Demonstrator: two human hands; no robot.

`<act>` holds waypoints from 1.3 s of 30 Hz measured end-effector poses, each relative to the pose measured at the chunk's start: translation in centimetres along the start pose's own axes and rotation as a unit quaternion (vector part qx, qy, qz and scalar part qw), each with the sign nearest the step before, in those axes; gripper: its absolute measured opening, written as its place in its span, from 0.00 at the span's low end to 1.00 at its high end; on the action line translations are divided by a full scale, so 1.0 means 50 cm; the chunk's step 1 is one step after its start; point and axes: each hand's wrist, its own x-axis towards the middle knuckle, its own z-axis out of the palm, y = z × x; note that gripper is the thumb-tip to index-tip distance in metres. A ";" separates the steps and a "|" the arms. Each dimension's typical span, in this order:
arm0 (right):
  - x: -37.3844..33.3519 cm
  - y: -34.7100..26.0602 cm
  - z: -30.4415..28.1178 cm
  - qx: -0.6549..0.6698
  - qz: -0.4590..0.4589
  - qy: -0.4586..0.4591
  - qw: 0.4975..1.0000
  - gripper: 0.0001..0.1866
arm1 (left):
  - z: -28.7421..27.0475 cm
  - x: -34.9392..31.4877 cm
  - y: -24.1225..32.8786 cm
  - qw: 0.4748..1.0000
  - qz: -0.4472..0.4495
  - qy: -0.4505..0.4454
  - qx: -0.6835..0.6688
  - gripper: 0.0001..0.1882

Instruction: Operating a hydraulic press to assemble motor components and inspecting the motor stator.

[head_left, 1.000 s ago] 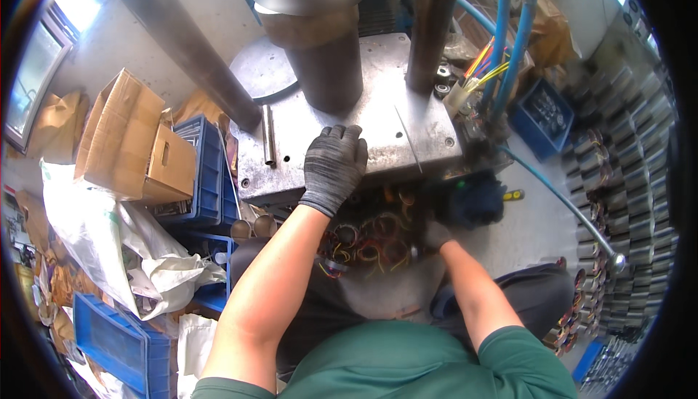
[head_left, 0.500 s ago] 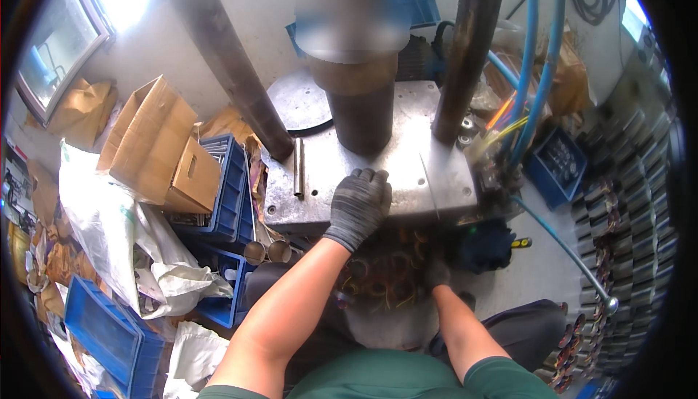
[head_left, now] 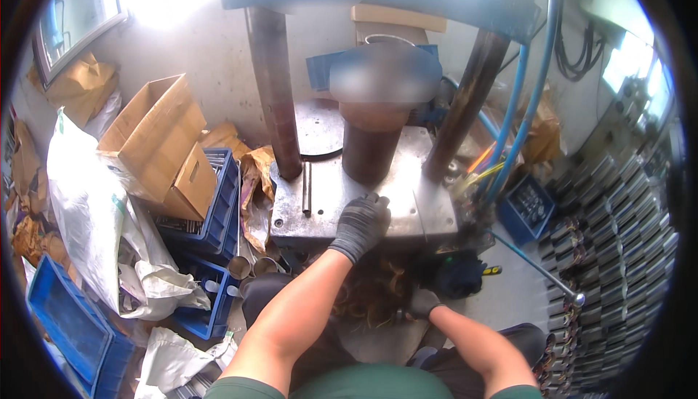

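Observation:
My left hand (head_left: 362, 224), in a grey knit glove, rests at the front of the steel press plate (head_left: 334, 188), just before the dark press ram (head_left: 369, 153). Its fingers are curled; whatever they may hold is hidden beneath. A thin metal tube (head_left: 307, 189) stands or lies on the plate left of that hand. Below the plate, my gloved right hand (head_left: 423, 303) is beside a pile of copper-coloured wound parts (head_left: 371, 293) in shadow. Its fingers are dark and partly hidden, so their grip does not show.
Two steel columns, left (head_left: 276, 101) and right (head_left: 465, 101), flank the ram. Cardboard boxes (head_left: 156, 137) sit on blue crates (head_left: 218, 210) at left. A ball-ended lever (head_left: 538, 272) juts out at right, near stacked metal cores (head_left: 603, 253) and a blue bin (head_left: 527, 206).
The head view has shifted, bringing the press's upper crossbeam into sight. My right hand shows more clearly beside the wound parts. My left hand stays before the ram.

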 end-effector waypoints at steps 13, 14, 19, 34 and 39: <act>-0.386 -0.098 -0.320 0.574 -0.229 0.110 0.779 0.31 | -0.133 -0.049 0.145 0.921 0.117 -0.251 -0.272 0.34; -0.393 -0.105 -0.334 0.572 -0.243 0.114 0.775 0.31 | -0.143 -0.061 0.154 0.907 0.089 -0.267 -0.313 0.34; -0.393 -0.126 -0.374 0.557 -0.345 0.163 0.738 0.46 | -0.159 -0.066 0.161 0.888 0.010 -0.214 -0.406 0.25; -0.418 -0.117 -0.491 0.784 -0.231 0.250 0.520 0.34 | -0.115 0.023 -0.100 0.980 -0.161 0.070 0.091 0.26; -0.399 -0.111 -0.487 0.818 -0.305 0.206 0.442 0.32 | -0.107 0.009 -0.005 0.973 -0.125 0.185 -0.055 0.32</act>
